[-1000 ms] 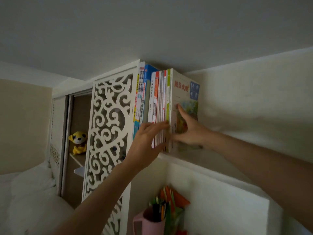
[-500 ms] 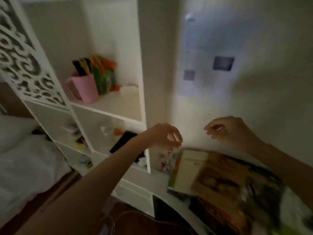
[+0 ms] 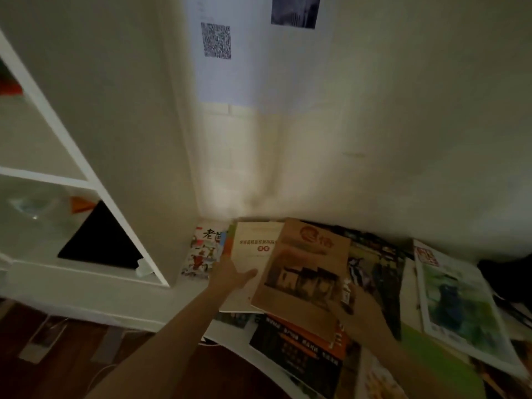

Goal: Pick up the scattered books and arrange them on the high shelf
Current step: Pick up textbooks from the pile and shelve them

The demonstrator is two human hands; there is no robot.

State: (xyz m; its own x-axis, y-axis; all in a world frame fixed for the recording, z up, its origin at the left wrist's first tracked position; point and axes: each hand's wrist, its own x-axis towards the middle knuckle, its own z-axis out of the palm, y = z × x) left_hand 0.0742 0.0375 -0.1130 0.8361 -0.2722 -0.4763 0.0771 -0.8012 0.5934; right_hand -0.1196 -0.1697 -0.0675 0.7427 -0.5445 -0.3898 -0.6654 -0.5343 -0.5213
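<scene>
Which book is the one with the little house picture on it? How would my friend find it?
Look at the scattered books below the white wall. The brown book lies on top, between the hands. Only it has a plain brown cover with dark houses.

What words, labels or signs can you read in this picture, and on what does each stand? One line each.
"悟": large character on the brown book.
"老": black character on the illustrated book by the shelf unit.
QR code, no words: paper sheet on the wall.
Cream booklet title: too blurred.
Black-and-orange book lettering: too blurred.
</scene>
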